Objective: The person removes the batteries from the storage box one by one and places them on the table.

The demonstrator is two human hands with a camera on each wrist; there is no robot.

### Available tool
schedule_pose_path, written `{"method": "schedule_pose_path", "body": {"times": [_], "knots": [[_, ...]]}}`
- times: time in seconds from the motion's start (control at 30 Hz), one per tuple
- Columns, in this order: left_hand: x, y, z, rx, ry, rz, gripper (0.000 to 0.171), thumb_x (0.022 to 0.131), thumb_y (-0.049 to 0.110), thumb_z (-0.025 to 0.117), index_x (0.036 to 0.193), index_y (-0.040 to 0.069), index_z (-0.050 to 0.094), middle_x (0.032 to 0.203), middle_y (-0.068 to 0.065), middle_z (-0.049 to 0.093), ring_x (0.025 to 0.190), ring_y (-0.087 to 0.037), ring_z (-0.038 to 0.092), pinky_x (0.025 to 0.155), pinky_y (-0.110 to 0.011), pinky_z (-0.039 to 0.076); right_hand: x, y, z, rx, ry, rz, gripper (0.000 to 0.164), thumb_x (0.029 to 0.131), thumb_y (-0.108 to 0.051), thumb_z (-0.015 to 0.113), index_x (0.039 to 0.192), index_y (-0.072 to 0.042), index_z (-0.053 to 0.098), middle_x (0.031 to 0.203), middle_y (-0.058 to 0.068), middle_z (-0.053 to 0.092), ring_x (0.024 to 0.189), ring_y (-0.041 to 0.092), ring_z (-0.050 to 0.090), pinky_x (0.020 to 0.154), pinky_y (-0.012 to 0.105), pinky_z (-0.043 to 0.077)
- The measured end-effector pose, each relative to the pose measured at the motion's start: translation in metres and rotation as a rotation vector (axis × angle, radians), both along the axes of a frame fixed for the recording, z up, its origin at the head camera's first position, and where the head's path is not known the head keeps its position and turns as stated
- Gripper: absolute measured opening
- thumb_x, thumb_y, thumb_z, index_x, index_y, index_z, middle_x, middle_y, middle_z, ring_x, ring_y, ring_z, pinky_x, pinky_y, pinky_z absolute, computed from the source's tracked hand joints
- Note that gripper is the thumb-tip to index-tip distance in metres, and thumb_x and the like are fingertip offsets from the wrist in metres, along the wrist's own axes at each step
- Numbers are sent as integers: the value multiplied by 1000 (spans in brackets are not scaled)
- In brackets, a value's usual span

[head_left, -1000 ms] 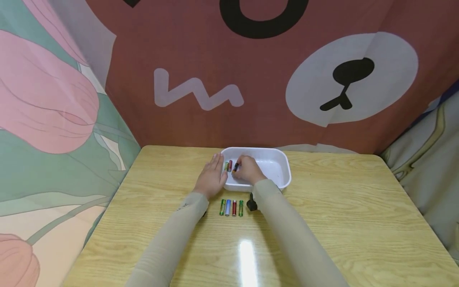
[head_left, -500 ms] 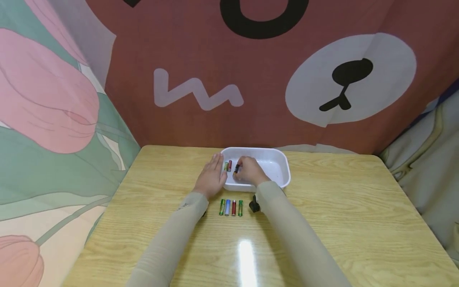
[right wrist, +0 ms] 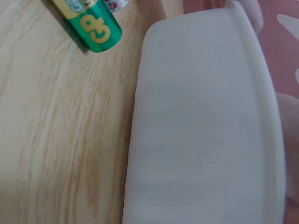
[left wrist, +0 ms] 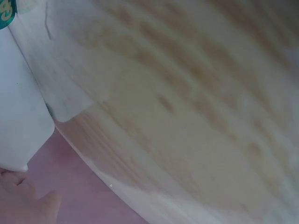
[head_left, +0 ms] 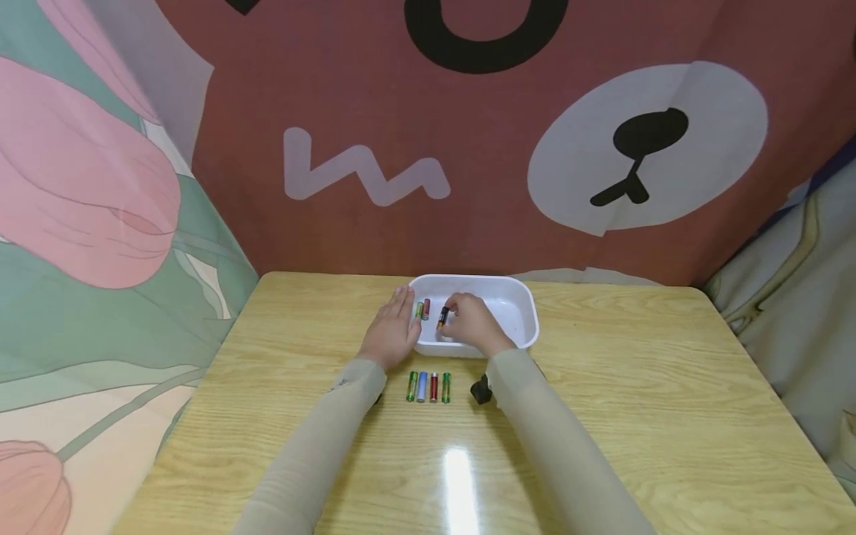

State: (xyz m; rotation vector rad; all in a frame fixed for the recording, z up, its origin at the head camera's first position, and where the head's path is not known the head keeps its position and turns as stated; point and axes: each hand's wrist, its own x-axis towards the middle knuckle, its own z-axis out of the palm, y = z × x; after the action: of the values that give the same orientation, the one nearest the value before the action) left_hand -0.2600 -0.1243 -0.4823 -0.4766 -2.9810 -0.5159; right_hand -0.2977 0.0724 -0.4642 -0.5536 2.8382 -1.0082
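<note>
My left hand [head_left: 389,331] lies along the left end of a white plastic tray [head_left: 524,319], its fingers straight against the rim. Inside the tray, my right hand [head_left: 473,325] pinches a black-and-orange battery [head_left: 442,316] between thumb and fingers, the battery tilted a little. To its left in the tray lie a green battery [head_left: 419,310] and a red battery [head_left: 426,309], side by side. Only the tray's outer wall [right wrist: 201,116] fills the right wrist view, hiding the right hand's hold.
On the wooden table [head_left: 635,416], in front of the tray, several batteries lie in a row: a green one [head_left: 412,386], a blue one [head_left: 422,386], a red one [head_left: 434,387] and another green one [head_left: 446,387]. A printed cloth [head_left: 361,238] hangs behind the table.
My right hand has shifted slightly right inside the tray, the black-and-orange battery with it, and its wrist has swung right. The left hand stays at the rim.
</note>
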Motion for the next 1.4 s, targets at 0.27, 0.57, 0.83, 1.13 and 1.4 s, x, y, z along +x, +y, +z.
{"method": "schedule_pose_path", "body": {"times": [0.27,0.57,0.83,1.13,1.4], "knots": [[-2,-1,-1,-12,-15,10,66,108,32,38,161,2,15,169,-12,12,156,-27,10,125,-48,21,14,6,5,-51,-8,-6,55,76,-19,88,122,3,66,112,17,68,103,30,64,91,43,56],[-2,-2,-1,-15,-10,3,66,107,34,35,161,2,14,168,-13,13,156,-28,10,124,-48,21,29,12,8,-125,42,-39,53,77,-16,87,121,5,66,115,17,67,106,32,65,94,44,56],[-2,-2,-2,-1,5,-5,66,107,31,38,161,1,15,168,-14,15,155,-28,11,124,-49,21,42,15,14,-152,45,-78,54,79,-19,86,124,3,65,119,17,65,109,34,64,97,47,55],[-2,-2,-2,2,20,-12,66,107,32,37,160,0,18,168,-16,17,155,-30,14,124,-49,23,57,22,19,-171,70,-93,55,79,-21,86,124,1,65,119,16,65,110,35,64,97,46,54],[-3,-2,-3,3,13,-10,65,107,32,37,161,2,16,168,-14,15,155,-28,11,124,-48,22,72,27,26,-184,93,-90,53,79,-21,87,122,0,66,118,15,66,109,36,65,96,46,55]]}}
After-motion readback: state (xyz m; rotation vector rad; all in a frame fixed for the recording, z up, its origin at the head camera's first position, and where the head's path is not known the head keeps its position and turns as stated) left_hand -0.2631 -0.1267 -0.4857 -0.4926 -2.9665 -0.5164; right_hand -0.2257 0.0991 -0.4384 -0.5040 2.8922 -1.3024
